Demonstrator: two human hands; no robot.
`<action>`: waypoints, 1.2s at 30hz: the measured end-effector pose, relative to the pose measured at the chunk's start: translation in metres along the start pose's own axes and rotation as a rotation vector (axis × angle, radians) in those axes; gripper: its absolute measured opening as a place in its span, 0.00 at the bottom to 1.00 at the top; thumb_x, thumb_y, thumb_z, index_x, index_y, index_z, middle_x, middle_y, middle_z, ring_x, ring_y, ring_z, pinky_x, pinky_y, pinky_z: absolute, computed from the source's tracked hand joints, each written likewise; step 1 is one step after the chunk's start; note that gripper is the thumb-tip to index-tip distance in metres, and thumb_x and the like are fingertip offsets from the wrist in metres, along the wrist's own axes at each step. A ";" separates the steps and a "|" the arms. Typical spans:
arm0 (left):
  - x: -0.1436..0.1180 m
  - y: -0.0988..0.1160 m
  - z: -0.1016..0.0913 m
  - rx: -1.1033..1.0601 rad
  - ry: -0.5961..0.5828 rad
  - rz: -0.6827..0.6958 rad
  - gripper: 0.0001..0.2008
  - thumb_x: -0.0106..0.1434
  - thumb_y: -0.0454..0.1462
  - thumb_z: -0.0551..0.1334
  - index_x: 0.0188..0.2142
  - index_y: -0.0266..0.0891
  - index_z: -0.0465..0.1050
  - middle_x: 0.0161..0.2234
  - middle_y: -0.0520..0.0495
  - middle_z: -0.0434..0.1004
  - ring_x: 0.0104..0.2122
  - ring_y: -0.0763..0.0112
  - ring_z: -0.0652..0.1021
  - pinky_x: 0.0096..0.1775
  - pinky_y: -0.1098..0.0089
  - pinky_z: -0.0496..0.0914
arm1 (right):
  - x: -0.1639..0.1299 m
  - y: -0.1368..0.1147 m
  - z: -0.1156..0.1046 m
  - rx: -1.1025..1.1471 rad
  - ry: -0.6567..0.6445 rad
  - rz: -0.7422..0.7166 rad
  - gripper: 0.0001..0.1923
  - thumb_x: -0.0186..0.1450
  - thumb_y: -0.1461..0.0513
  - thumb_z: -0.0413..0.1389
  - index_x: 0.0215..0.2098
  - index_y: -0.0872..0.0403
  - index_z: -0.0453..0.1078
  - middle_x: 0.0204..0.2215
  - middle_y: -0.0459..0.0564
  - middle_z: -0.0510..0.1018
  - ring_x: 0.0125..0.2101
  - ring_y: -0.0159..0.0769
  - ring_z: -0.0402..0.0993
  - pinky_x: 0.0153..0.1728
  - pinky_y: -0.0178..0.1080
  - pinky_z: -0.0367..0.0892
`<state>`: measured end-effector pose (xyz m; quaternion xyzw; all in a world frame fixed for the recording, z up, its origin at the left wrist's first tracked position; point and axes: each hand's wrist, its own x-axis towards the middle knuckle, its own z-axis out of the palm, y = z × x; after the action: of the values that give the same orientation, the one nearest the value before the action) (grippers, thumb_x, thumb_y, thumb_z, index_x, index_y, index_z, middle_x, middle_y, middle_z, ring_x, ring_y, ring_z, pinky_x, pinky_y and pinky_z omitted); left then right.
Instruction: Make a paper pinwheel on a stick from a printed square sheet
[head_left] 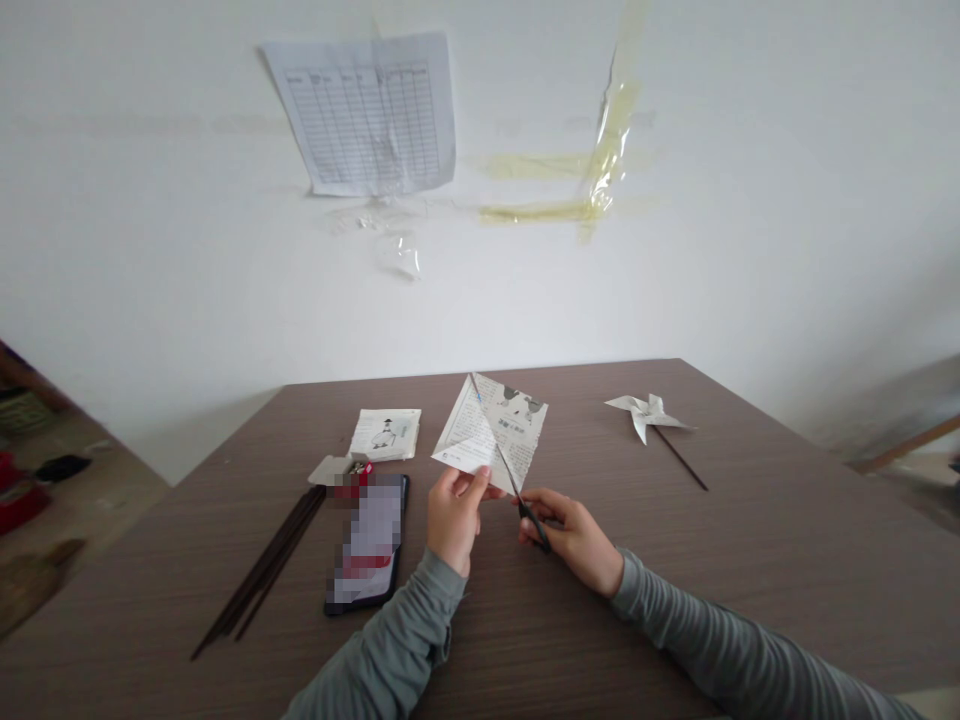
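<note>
My left hand pinches the near corner of a printed square of paper, holding it up above the brown table. My right hand grips black-handled scissors, whose blades run diagonally across the paper toward its far corner. Both arms wear grey-green sleeves.
A phone lies left of my hands, with several dark thin sticks beside it and a small box at its far end. A printed booklet lies behind. A finished paper pinwheel on a stick rests at the right. A white wall stands behind.
</note>
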<state>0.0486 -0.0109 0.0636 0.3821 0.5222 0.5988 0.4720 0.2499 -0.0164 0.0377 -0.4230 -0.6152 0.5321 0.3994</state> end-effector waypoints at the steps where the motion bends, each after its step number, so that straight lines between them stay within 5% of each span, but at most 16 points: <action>1: 0.000 0.000 0.000 0.002 -0.001 0.000 0.13 0.68 0.40 0.83 0.40 0.44 0.82 0.34 0.42 0.92 0.34 0.49 0.95 0.18 0.75 0.60 | 0.000 0.000 0.000 0.002 0.003 0.001 0.34 0.61 0.31 0.80 0.49 0.46 0.91 0.30 0.57 0.89 0.37 0.64 0.91 0.43 0.59 0.88; 10: -0.001 0.001 0.002 -0.003 0.004 -0.013 0.11 0.68 0.38 0.82 0.39 0.44 0.82 0.40 0.37 0.97 0.33 0.50 0.96 0.18 0.75 0.59 | 0.000 -0.004 0.002 0.008 0.009 0.008 0.34 0.60 0.30 0.80 0.46 0.46 0.92 0.29 0.56 0.87 0.37 0.65 0.90 0.44 0.61 0.87; 36: -0.001 0.001 0.004 -0.017 -0.002 -0.013 0.09 0.68 0.37 0.80 0.38 0.43 0.82 0.38 0.38 0.98 0.30 0.55 0.94 0.17 0.76 0.58 | 0.000 -0.003 0.003 0.013 0.017 0.002 0.33 0.61 0.30 0.79 0.45 0.46 0.92 0.30 0.58 0.88 0.36 0.63 0.90 0.44 0.60 0.86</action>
<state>0.0523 -0.0113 0.0650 0.3752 0.5192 0.5997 0.4795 0.2472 -0.0179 0.0401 -0.4254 -0.6080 0.5328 0.4068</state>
